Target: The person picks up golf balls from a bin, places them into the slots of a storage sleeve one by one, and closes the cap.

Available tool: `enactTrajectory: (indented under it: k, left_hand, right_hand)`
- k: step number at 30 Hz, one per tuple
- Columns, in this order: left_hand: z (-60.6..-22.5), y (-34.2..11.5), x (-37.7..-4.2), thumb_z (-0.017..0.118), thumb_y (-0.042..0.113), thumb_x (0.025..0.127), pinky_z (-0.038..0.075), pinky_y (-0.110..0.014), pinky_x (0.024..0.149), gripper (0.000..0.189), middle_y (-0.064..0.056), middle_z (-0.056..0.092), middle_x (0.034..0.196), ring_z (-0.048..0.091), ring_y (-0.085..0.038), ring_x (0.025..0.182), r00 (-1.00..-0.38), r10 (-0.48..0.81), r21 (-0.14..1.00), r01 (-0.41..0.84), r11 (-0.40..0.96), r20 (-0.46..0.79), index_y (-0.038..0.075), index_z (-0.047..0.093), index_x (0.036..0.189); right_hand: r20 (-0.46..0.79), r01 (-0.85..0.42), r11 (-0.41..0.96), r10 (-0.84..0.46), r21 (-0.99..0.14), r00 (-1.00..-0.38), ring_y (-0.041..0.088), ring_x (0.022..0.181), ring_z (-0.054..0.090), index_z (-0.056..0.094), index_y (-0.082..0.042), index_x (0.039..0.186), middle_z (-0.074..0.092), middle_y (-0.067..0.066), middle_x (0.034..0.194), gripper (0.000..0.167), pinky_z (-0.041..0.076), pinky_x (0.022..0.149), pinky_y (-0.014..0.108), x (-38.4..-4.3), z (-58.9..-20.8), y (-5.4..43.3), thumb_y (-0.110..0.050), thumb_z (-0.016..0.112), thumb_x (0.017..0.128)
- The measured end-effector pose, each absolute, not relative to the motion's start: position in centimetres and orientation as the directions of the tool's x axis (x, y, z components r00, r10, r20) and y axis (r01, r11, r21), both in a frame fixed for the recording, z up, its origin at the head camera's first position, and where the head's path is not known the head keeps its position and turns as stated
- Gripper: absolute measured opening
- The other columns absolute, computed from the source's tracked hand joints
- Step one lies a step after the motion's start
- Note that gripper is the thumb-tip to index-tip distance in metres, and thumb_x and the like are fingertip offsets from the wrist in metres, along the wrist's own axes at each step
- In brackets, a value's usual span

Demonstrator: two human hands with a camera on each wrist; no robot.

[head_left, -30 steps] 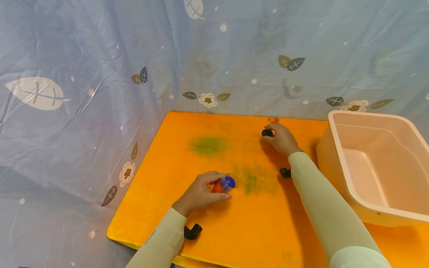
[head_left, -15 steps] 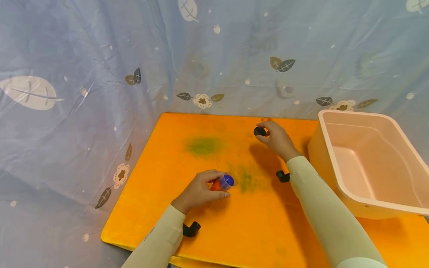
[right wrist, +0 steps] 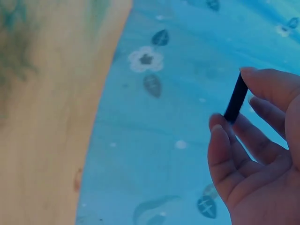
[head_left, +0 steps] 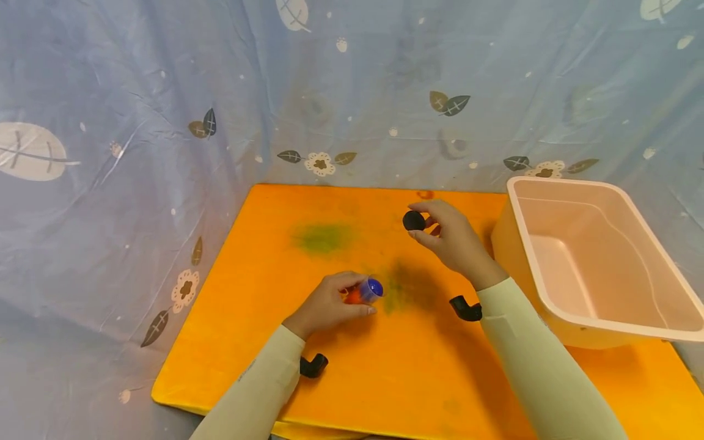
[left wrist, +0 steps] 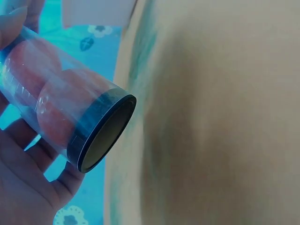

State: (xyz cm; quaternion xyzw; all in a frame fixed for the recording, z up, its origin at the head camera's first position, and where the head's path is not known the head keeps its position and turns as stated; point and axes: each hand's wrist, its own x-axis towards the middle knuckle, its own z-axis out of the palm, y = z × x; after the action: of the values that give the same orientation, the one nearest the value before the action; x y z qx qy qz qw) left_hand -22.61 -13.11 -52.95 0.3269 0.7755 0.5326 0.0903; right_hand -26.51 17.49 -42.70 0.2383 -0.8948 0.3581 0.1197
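Note:
In the head view my left hand [head_left: 324, 308] grips a clear plastic tube [head_left: 371, 288] over the orange table, with a blue ball at its open end and orange behind. The left wrist view shows the tube's dark-capped end [left wrist: 105, 133], with round reddish balls [left wrist: 61, 105] visible through the wall. Farther back and to the right, my right hand [head_left: 453, 241] pinches a black round lid [head_left: 414, 220] by its edge, its flat face showing. Seen edge-on in the right wrist view, that lid [right wrist: 236, 99] sits between thumb and fingertips. Tube and lid are apart.
A pale pink plastic bin [head_left: 530, 269] stands on the table's right side. Green smudges [head_left: 324, 237] mark the orange tabletop [head_left: 396, 379]. Patterned blue-grey sheeting [head_left: 385, 91] hangs behind and to the left. Black fittings [head_left: 466, 308] show beside both forearms.
My right hand has lifted the black lid off the table surface and turned its flat face into view. The left hand keeps hold of the tube, almost still. The head view has swung slightly right.

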Motion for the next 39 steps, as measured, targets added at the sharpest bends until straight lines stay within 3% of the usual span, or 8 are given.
enactTrajectory:
  k: [5, 12, 16, 21, 27, 39]
  left_hand:
    - [-52.7, -12.2, -23.6, 0.089, 0.026, 0.096, 0.056, -0.041, 0.089, 0.042, 0.010, 0.072, 0.124, 0.066, -0.017, 0.103, -0.770, 0.604, 0.884, 0.412, 0.221, 0.208, 0.029, 0.076, 0.136]
    - [-52.4, -10.9, -24.6, 0.089, 0.038, 0.096, 0.053, -0.040, 0.094, 0.046, 0.015, 0.071, 0.126, 0.064, -0.012, 0.107, -0.746, 0.618, 0.839, 0.485, 0.248, 0.248, 0.031, 0.074, 0.138]
    - [-52.3, -10.0, -25.0, 0.088, 0.037, 0.096, 0.054, -0.041, 0.088, 0.041, 0.014, 0.071, 0.123, 0.064, -0.014, 0.102, -0.727, 0.632, 0.839, 0.499, 0.218, 0.268, 0.032, 0.075, 0.135]
    - [-51.8, -9.3, -25.4, 0.088, 0.030, 0.097, 0.051, -0.045, 0.078, 0.031, 0.008, 0.070, 0.111, 0.059, -0.020, 0.092, -0.712, 0.631, 0.840, 0.514, 0.172, 0.306, 0.030, 0.076, 0.125]
    - [-51.3, -8.7, -25.8, 0.089, 0.028, 0.096, 0.050, -0.046, 0.076, 0.028, 0.008, 0.069, 0.106, 0.058, -0.019, 0.088, -0.698, 0.630, 0.827, 0.541, 0.153, 0.340, 0.028, 0.077, 0.122]
    - [-51.2, -7.9, -26.0, 0.089, 0.030, 0.096, 0.054, -0.044, 0.082, 0.041, 0.010, 0.070, 0.118, 0.060, -0.017, 0.095, -0.663, 0.668, 0.798, 0.578, 0.171, 0.337, 0.025, 0.076, 0.134]
  right_hand:
    - [0.404, -0.542, 0.582, -0.362, -0.606, -0.840, 0.030, 0.102, 0.065, 0.067, -0.006, 0.146, 0.065, 0.012, 0.138, 0.049, 0.058, 0.085, 0.048, -24.6, -42.0, 17.5, -0.006, 0.082, 0.100]
    - [0.449, -0.614, 0.528, -0.419, -0.587, -0.789, 0.025, 0.097, 0.068, 0.072, -0.006, 0.138, 0.070, 0.006, 0.128, 0.044, 0.059, 0.082, 0.044, -22.8, -42.5, 16.7, -0.008, 0.087, 0.096]
    - [0.441, -0.641, 0.496, -0.469, -0.585, -0.765, 0.020, 0.094, 0.067, 0.073, -0.009, 0.136, 0.070, 0.001, 0.127, 0.042, 0.059, 0.081, 0.046, -22.1, -43.2, 16.4, -0.010, 0.088, 0.096]
    - [0.406, -0.628, 0.477, -0.491, -0.615, -0.771, 0.018, 0.093, 0.067, 0.074, -0.012, 0.134, 0.070, -0.002, 0.127, 0.041, 0.059, 0.083, 0.047, -21.3, -44.0, 16.5, -0.011, 0.088, 0.096]
    - [0.403, -0.618, 0.487, -0.480, -0.617, -0.779, 0.015, 0.092, 0.066, 0.074, -0.011, 0.134, 0.070, -0.001, 0.127, 0.043, 0.058, 0.083, 0.043, -21.1, -44.6, 16.7, -0.008, 0.088, 0.094]
    - [0.390, -0.611, 0.484, -0.484, -0.626, -0.783, 0.014, 0.092, 0.065, 0.076, -0.007, 0.134, 0.072, 0.002, 0.131, 0.043, 0.060, 0.086, 0.039, -20.8, -45.1, 17.6, -0.002, 0.087, 0.093]
